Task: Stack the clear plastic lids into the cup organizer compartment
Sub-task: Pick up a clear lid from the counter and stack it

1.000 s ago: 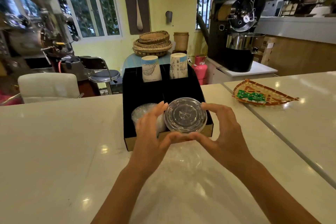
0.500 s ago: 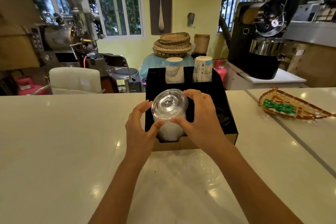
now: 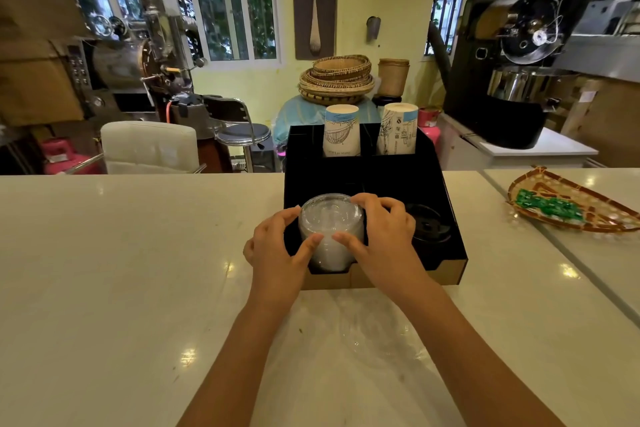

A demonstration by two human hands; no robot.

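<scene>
The lids [image 3: 330, 229] have dropped into the box [image 3: 446, 218], left hand [image 3: 277, 250] and right hand [image 3: 384, 232] both clamped on them, so they look nearly stacked.

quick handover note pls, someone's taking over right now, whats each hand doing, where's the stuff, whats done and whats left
Left hand: fingers curled around the left side of the clear lid stack.
Right hand: wrapped around the stack's right side and top edge.
Lids: the stack stands in the front left compartment of the black cup organizer and rises above its rim.
Other items: black lids sit in the front right compartment; two paper cup stacks stand in the back ones.
Done: the clear lids are in the compartment.
Left: probably square up the stack, then let go. A clear plastic wrapper lies on the counter in front; whether it holds more lids cannot be told.
</scene>
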